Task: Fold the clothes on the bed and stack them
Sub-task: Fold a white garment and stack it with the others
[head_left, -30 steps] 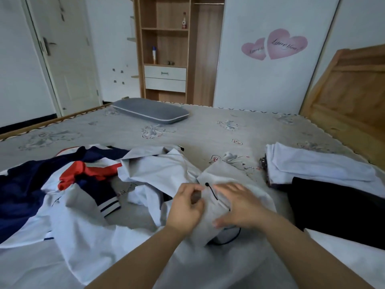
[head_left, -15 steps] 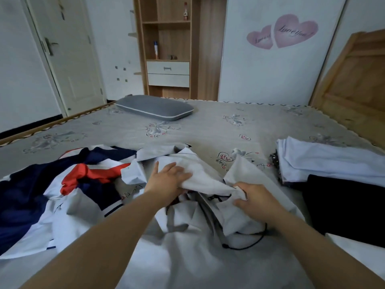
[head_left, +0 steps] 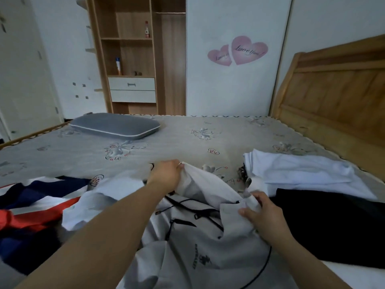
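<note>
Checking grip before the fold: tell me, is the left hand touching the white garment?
Touching. The head view shows the left hand pinching the white garment at its raised edge.

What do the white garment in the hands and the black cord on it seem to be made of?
White garment: looks like thin woven fabric, matte, creasing in sharp, crisp folds; possibly a light synthetic shell. Black cord: seems a thin round elastic drawcord with small toggles, lying in springy loops; the exact fibre cannot be told.

Home bedroom: bed (head_left: pixel 187 147), wardrobe (head_left: pixel 135 59)
</note>
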